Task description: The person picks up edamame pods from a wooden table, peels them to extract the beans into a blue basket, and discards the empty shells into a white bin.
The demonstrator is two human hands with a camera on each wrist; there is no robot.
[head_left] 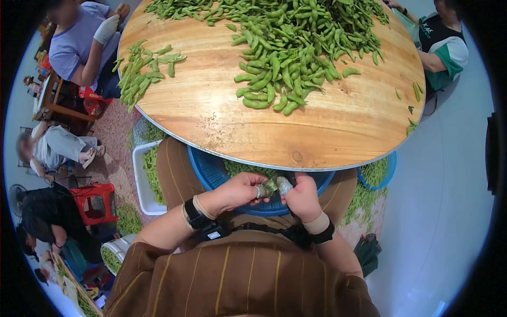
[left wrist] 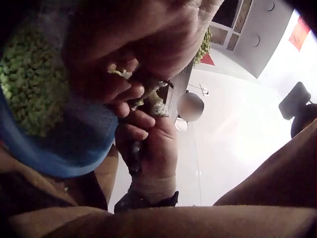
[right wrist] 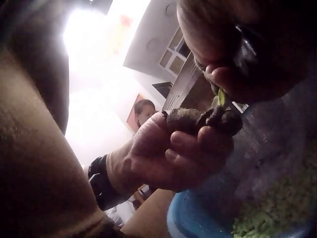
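Note:
Low over a blue basin (head_left: 203, 171) in the lap, my two hands meet just below the table edge. My left hand (head_left: 244, 191) pinches a green soybean pod (head_left: 271, 185) between its thumb and curled fingers. From the other side, my right hand (head_left: 303, 199) grips the same pod, its thumb wrapped in a grey covering. A small bright green part of the pod (right wrist: 221, 96) shows between the hands in the right wrist view; fingers hide most of it. Loose shelled beans (left wrist: 32, 82) lie in the basin under the hands.
A round wooden table (head_left: 211, 113) bears a large heap of soybean pods (head_left: 296, 47) and a smaller pile (head_left: 138, 74). Beside my legs stand a white tub (head_left: 140, 179) and a blue basket (head_left: 390, 171). People (head_left: 79, 45) sit around; a red stool (head_left: 95, 203) stands left.

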